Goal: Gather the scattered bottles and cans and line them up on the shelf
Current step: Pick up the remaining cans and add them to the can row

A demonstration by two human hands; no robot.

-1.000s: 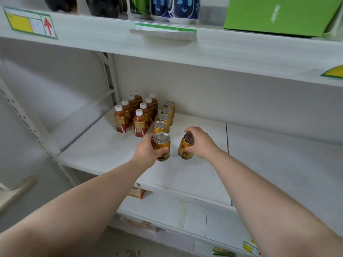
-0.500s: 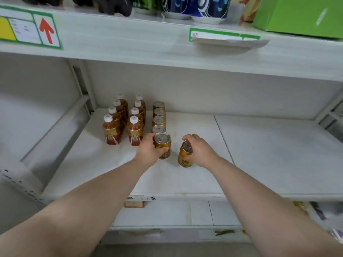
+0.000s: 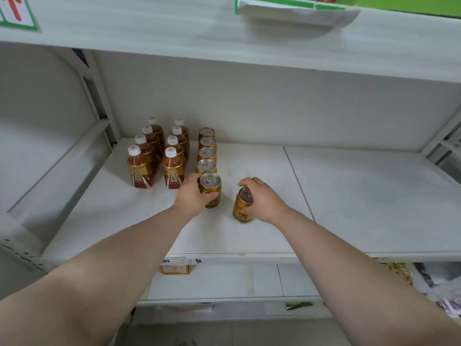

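Observation:
On the white shelf two rows of amber bottles with white caps stand at the left. To their right runs a single row of gold cans, front to back. My left hand is wrapped around the front can of that row, which stands upright on the shelf. My right hand grips another gold can from its right side; it stands a little to the right of the row and nearer the shelf's front edge, leaning slightly.
An upper shelf hangs close overhead with a price tag holder. A slanted side rail bounds the shelf on the left. Bare shelf surface stretches to the right. Lower shelves lie below, with an orange label.
The view has shifted down and closer. Both hands stay on their cans, which have hardly moved on the shelf.

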